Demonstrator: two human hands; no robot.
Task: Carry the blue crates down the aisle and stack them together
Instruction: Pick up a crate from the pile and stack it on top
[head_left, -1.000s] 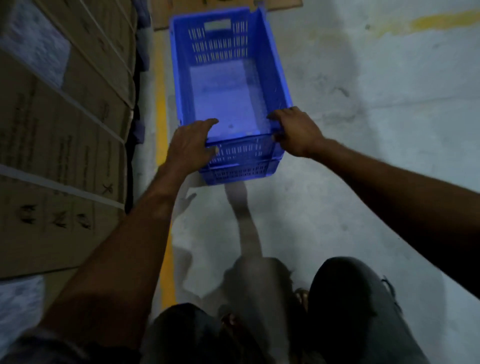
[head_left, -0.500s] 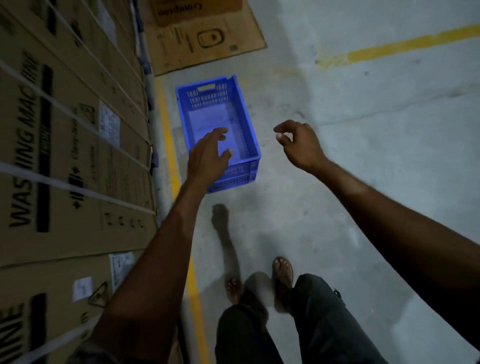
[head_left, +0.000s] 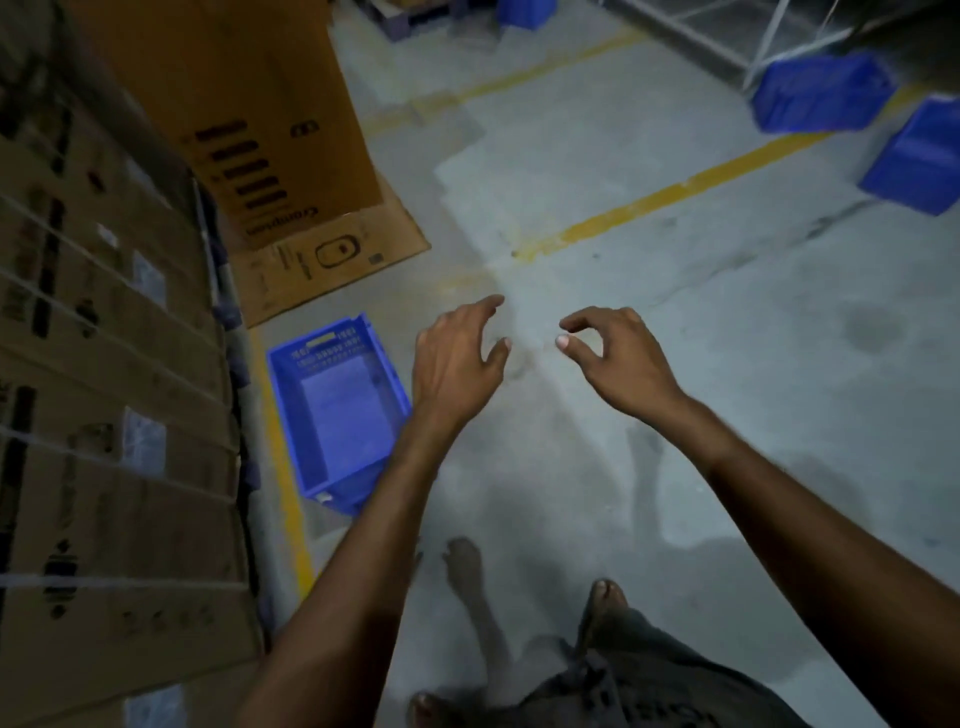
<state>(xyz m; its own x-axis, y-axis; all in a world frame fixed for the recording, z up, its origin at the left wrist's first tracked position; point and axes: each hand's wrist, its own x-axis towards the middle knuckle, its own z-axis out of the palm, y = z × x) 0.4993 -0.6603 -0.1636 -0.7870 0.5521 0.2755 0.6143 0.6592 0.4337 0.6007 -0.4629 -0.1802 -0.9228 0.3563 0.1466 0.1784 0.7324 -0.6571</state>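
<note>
Nothing is held: left hand (head_left: 457, 358) and right hand (head_left: 618, 358) are spread wide; the floor crate (head_left: 337, 410) is set down, and the far blue crates (head_left: 821, 93) must likely be fetched next.

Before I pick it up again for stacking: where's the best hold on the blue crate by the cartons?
Probably the rims of the two short end walls of the blue crate, where a handle slot shows at the far end. It stands upright and open, and cartons crowd its left side, so come from above with both hands.
</note>
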